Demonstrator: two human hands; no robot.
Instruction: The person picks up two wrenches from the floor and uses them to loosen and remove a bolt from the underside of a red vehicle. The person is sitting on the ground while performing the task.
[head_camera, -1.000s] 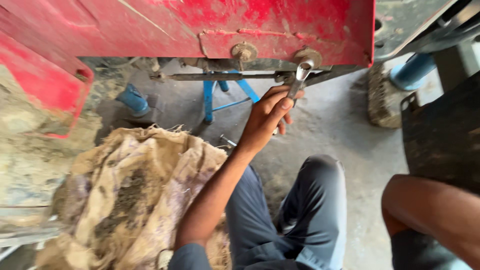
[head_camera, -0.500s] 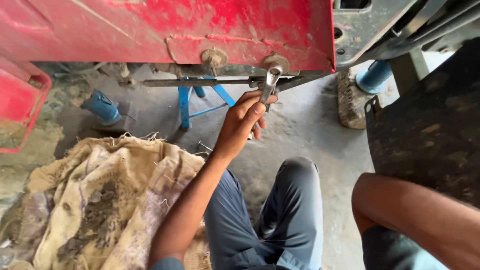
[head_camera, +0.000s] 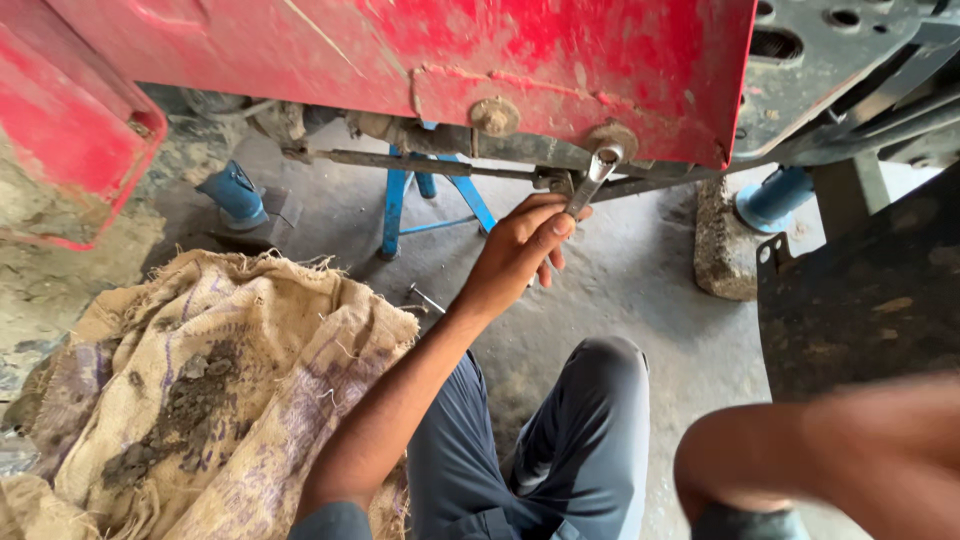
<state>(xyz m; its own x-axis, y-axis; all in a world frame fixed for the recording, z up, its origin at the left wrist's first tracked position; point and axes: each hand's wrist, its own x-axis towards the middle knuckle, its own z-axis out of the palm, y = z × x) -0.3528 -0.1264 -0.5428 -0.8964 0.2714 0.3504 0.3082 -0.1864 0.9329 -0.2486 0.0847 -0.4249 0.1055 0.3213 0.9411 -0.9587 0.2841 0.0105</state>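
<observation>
One tool in hand: a slim silver steel open-end spanner (head_camera: 592, 178), its head up against the rusty round bolt (head_camera: 612, 138) at the lower edge of the red painted metal body (head_camera: 560, 60).
Left hand (head_camera: 520, 245): fingers (head_camera: 553, 228) clenched round the spanner's lower shank.
Right hand: out of view; only a blurred bare forearm (head_camera: 850, 460) shows.
Handling: rigid, light, probably greasy and slippery; best gripped low on the shank for leverage.
Nearby: soiled burlap sack (head_camera: 200, 390), blue metal stand (head_camera: 400, 195), concrete floor (head_camera: 620, 280).
</observation>
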